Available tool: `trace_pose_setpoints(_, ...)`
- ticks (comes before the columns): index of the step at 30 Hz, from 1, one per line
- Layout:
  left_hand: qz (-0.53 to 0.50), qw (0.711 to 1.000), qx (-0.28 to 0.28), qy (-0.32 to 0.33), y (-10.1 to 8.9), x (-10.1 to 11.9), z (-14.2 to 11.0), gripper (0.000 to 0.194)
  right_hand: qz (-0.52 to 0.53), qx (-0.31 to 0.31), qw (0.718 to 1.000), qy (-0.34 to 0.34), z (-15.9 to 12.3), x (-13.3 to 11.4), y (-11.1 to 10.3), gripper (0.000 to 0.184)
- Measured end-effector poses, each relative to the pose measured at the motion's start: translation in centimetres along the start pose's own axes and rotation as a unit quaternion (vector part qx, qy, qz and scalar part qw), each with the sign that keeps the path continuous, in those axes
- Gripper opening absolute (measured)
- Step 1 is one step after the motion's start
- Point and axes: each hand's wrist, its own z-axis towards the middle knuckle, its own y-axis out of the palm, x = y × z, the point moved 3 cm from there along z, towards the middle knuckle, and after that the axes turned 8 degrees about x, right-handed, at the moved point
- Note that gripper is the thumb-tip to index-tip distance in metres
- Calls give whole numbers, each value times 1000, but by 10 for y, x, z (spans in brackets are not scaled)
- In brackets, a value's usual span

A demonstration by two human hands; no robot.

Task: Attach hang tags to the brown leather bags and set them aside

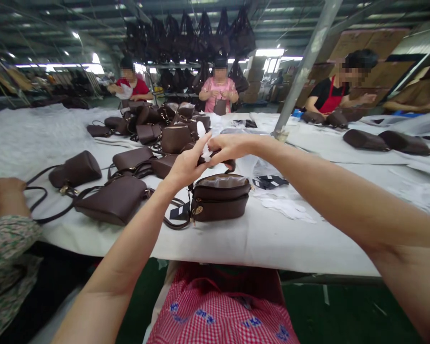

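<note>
Both my hands meet above the table, fingers closed together. Between them shows a crumpled white wrapping (205, 149), perhaps tissue or thin foam. My left hand (187, 166) grips its lower left side, and my right hand (229, 147) pinches from the right. A dark strap (231, 165) shows just beneath my right hand; how it runs through the fingers is hidden. Below them a small brown handbag (220, 206) stands upright, its top unzipped and pale lining or stuffing visible inside. Beside it on the left lies a black tag (179, 212).
Brown handbags (111, 200) with straps lie to the left and are heaped farther back. Black tags (270, 182) and a white glove (288, 209) are on the right. A metal post (301, 71) rises from the table. A neighbour's hand (7, 188) is at far left; co-workers sit opposite.
</note>
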Motion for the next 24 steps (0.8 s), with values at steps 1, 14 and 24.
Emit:
trace_pose_setpoints(1,23,1000,-4,-4,2,-2,0,73,-4,-20,1000,16,4,2,0,17)
trace_pose_setpoints(14,124,966,226,-2,13,5,-74,20,80,-98,989,74,-13,26,10,13)
trace_pose_setpoints(24,-335,909,-161,-189,22,-20,-1,16,-112,-11,994,3,-43,29,34,14)
